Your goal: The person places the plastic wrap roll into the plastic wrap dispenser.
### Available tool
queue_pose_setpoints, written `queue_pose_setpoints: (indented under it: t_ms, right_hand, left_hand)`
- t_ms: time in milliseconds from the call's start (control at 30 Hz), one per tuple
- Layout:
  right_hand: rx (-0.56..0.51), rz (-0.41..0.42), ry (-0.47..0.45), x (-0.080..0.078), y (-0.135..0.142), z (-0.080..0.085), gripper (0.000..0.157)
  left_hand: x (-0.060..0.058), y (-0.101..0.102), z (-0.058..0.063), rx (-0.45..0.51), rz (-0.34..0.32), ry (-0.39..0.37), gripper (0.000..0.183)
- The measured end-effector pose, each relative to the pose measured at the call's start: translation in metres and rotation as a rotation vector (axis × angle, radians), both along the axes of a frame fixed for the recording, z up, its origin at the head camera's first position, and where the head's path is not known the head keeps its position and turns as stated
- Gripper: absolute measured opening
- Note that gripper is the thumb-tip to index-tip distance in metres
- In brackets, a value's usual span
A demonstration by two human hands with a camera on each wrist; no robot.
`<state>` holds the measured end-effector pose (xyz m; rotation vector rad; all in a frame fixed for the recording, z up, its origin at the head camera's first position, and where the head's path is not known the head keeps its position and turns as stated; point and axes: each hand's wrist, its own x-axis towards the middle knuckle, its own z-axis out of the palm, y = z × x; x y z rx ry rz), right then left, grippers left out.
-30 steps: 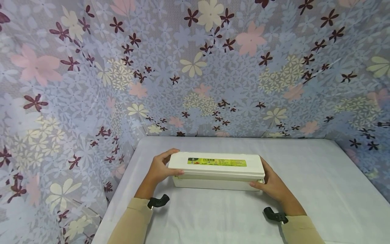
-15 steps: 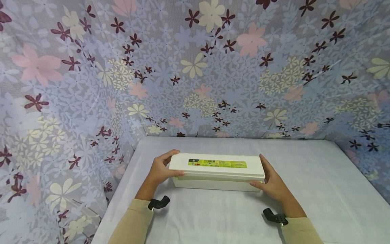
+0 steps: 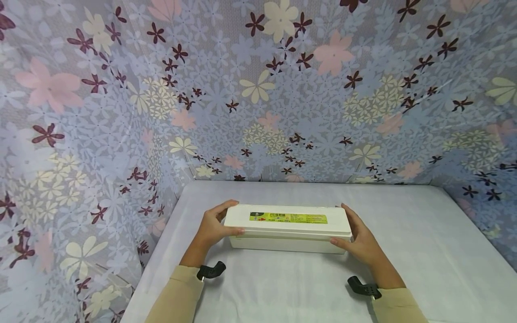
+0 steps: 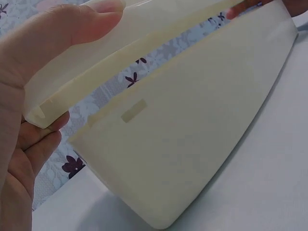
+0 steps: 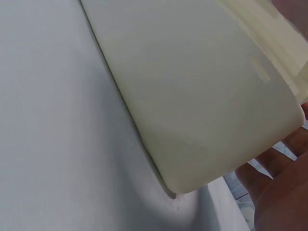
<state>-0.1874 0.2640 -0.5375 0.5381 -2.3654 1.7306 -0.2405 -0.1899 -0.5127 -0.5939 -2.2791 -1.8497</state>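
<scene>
A long white cling film box (image 3: 282, 245) stands on the table, its lid (image 3: 238, 216) carrying a green-yellow label (image 3: 288, 217). In the left wrist view a slit shows between lid and base, with the curtain visible through it. My left hand (image 3: 212, 227) grips the lid's left end, thumb along the front edge and fingers behind. At the right end my right hand (image 3: 361, 241) holds the lid, its thumb at the front by the seam. The right wrist view shows fingers (image 5: 274, 163) behind the base's end (image 5: 192, 110). The box's inside is hidden.
A white cloth covers the table (image 3: 282, 291). Behind it and on both sides hangs a flowered curtain (image 3: 258, 112). Each wrist wears a black camera mount, the left mount (image 3: 212, 270) and the right mount (image 3: 363, 288), close above the table.
The lid has sunk slightly toward the base, and the gap along the front looks narrower. My right fingers have shifted a little left behind the lid. My left grip looks the same.
</scene>
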Motion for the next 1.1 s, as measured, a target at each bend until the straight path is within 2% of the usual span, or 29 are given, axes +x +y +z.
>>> queue_pose_setpoints:
  t_ms: [367, 567, 700, 833, 1100]
  right_hand:
    - [-0.015, -0.006, -0.018, 0.000, 0.002, 0.000, 0.113]
    - [-0.020, -0.006, -0.008, -0.001, 0.003, 0.000, 0.106]
    - [0.016, -0.025, 0.002, -0.002, 0.003, -0.001, 0.100]
    - [0.035, -0.018, 0.004, -0.002, 0.003, -0.002, 0.097]
    - [0.007, 0.005, -0.025, 0.000, 0.003, -0.003, 0.097]
  left_hand:
    - [0.000, 0.003, -0.004, 0.010, -0.009, 0.006, 0.084]
    - [0.000, 0.006, -0.005, -0.002, -0.006, 0.012, 0.085]
    - [0.001, 0.006, -0.007, -0.021, -0.004, 0.031, 0.085]
    - [0.002, 0.005, -0.011, -0.044, -0.013, 0.044, 0.086]
    - [0.003, 0.003, -0.018, -0.061, -0.071, 0.057, 0.085]
